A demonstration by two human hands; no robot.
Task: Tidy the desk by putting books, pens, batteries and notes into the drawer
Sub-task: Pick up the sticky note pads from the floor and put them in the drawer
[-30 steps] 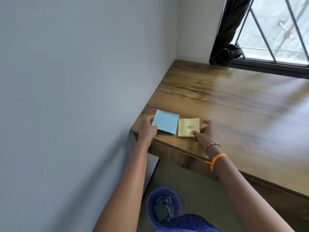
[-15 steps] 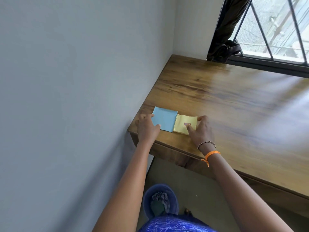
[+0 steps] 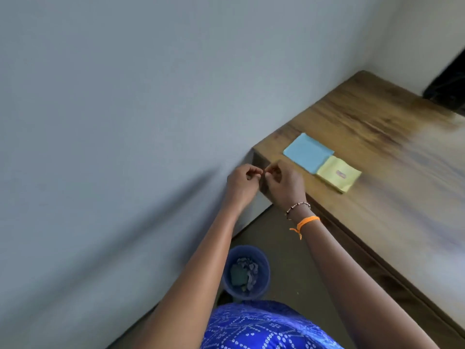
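Note:
A blue sticky-note pad (image 3: 308, 152) and a yellow sticky-note pad (image 3: 338, 176) with a small label lie side by side, touching, near the left front corner of the wooden desk (image 3: 377, 132). My left hand (image 3: 242, 182) and my right hand (image 3: 283, 183) are off the pads, held together in the air just in front of the desk's corner. Both hands have curled fingers, and their fingertips meet. I cannot make out anything between them. No open drawer shows; the desk's dark front edge (image 3: 352, 245) runs down to the right.
A grey wall stands close on the left. On the floor below my arms sits a blue bin (image 3: 246, 272) with crumpled stuff inside. A dark curtain (image 3: 448, 89) hangs at the far right. The view is motion-blurred.
Both hands let go of the pads and drew back to the desk's corner, meeting fingertip to fingertip. The pads stayed put. My head turned left and down.

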